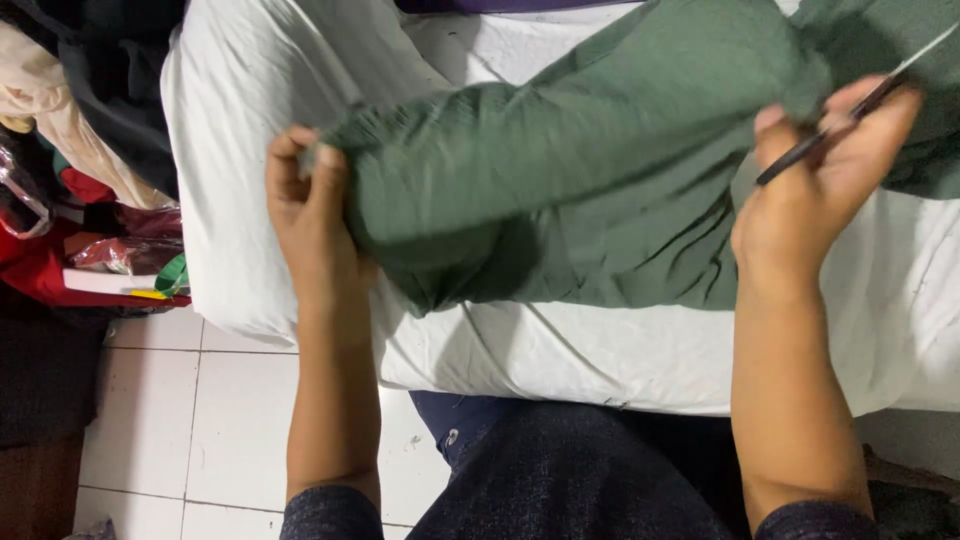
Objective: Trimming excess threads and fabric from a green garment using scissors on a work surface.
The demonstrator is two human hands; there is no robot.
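Note:
A dark green garment lies spread over a bed with a white sheet. My left hand pinches its left end, near a ribbed cuff, and lifts it slightly. My right hand grips the cloth further right, with a thin dark rod-like tool held between the fingers; its pale tip points up to the right. Both forearms reach in from below, in dark sleeves.
A heap of clothes and plastic bags is piled at the left, beside the bed. White floor tiles show at the lower left. My dark trousers press against the bed's front edge.

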